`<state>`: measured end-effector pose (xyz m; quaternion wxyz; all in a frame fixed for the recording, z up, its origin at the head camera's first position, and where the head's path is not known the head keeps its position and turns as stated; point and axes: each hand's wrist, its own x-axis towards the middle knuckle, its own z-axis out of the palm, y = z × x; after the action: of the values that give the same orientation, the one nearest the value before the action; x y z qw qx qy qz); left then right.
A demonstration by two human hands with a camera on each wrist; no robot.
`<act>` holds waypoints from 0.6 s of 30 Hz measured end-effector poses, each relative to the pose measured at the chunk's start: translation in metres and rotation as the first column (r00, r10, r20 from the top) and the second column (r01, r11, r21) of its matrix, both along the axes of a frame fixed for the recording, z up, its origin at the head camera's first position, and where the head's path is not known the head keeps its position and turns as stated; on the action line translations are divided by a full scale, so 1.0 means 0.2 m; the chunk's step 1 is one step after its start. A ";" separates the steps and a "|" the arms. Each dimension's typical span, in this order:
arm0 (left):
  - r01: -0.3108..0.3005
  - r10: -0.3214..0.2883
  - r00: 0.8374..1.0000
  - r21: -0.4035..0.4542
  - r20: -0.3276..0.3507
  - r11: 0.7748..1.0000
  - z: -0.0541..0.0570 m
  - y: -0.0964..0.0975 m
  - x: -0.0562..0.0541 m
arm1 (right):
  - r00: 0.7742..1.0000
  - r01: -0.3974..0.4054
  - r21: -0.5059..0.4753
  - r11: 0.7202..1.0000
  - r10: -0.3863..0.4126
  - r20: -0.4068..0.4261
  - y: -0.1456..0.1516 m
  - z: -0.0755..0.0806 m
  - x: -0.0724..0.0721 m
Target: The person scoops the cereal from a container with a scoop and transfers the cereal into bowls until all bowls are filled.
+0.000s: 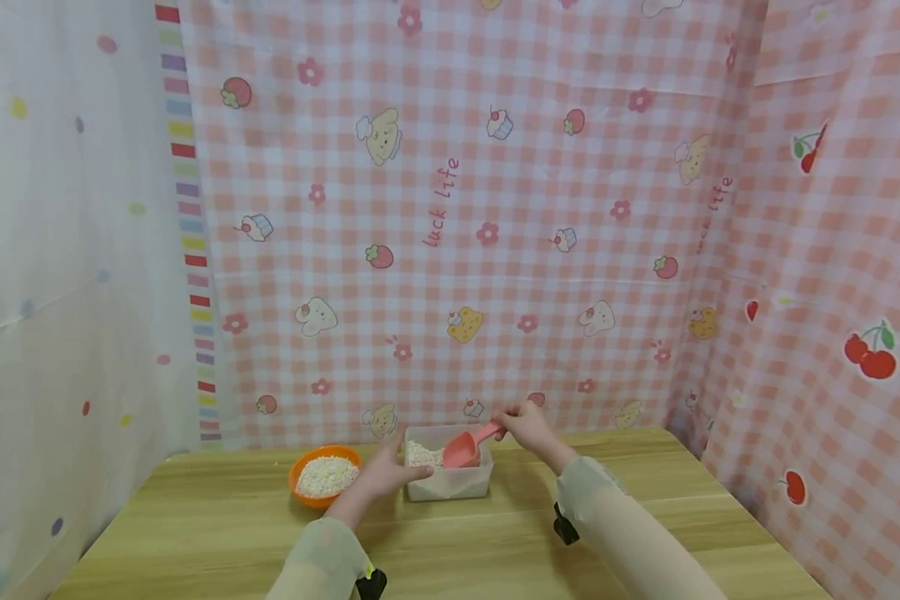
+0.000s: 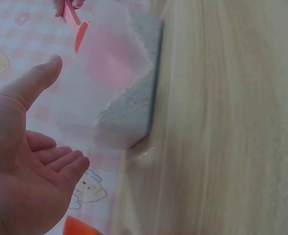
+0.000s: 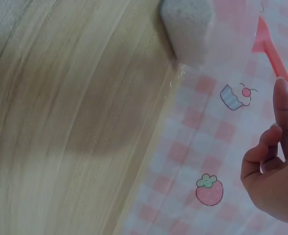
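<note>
A pink scoop [image 1: 462, 451] dips into a translucent plastic box [image 1: 450, 485] that holds pale grains [image 1: 423, 455]. My right hand [image 1: 528, 427] grips the scoop's handle above the box's right side. In the right wrist view, the fingers curl about that handle [image 3: 279, 66]. My left hand [image 1: 387, 468] is at the box's left side, thumb and fingers spread. The left wrist view shows the left palm [image 2: 36, 166] facing the box with nothing in it; whether it touches the wall I cannot tell. Through the box wall the scoop shows as a pink blur.
An orange bowl [image 1: 296, 478] heaped with similar pale grains stands left of the box, close by the left forearm. The wooden table [image 1: 450, 554] ends at a checked curtain [image 1: 495, 275] just behind the box. More curtain hangs on both sides.
</note>
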<state>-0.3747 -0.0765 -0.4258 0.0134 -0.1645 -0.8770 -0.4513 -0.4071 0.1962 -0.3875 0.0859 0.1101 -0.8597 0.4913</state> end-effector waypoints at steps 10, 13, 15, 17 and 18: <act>0.005 -0.009 0.998 0.057 0.059 0.998 -0.03 -0.01 0.00 | 1.000 0.022 0.060 0.998 -0.023 0.003 -0.06 -0.01 0.00; 0.010 -0.013 0.998 0.052 0.054 0.999 -0.04 -0.01 -0.01 | 1.000 0.020 0.068 0.997 -0.021 0.016 -0.07 -0.03 0.00; 0.014 -0.017 0.999 0.058 0.050 0.998 -0.05 -0.02 -0.01 | 1.000 0.021 0.057 0.998 -0.022 0.013 -0.07 -0.04 0.00; 0.016 -0.019 0.999 0.061 0.045 0.998 -0.05 -0.02 -0.01 | 0.999 0.033 0.050 0.998 -0.033 0.009 -0.08 -0.06 -0.01; 0.015 -0.018 0.999 0.063 0.045 0.998 -0.06 -0.02 -0.01 | 0.999 0.042 0.042 0.998 -0.042 0.011 -0.08 -0.08 0.00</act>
<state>-0.3768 -0.0798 -0.4369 -0.0051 -0.1611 -0.8611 -0.4822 -0.4079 0.1798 -0.4026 0.0886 0.0907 -0.8725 0.4718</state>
